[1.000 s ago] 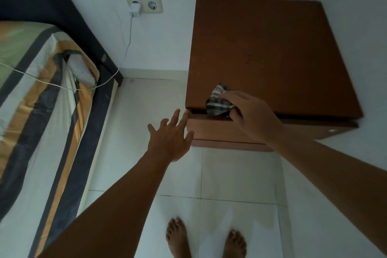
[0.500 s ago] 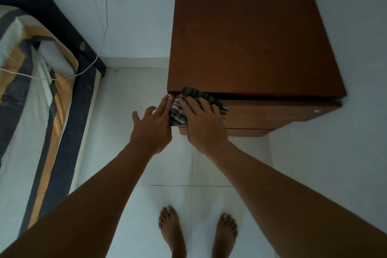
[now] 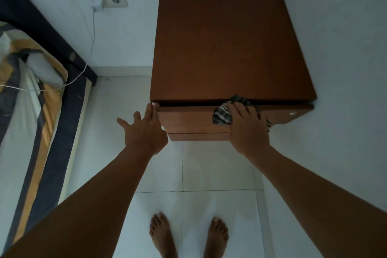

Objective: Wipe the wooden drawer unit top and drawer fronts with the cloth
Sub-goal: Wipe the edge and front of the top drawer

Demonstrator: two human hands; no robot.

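Two hands: right hand (image 3: 248,130) presses one cloth (image 3: 223,115) on drawer front (image 3: 188,118).

Right hand (image 3: 247,130) hides much of cloth (image 3: 223,114); bed (image 3: 31,111) cut by left edge.

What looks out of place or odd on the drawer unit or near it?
Little stands out. The top drawer sits slightly open: a dark gap shows under the top. The right hand presses the cloth on that drawer; the left hand touches its left corner. No spill or damage shows.
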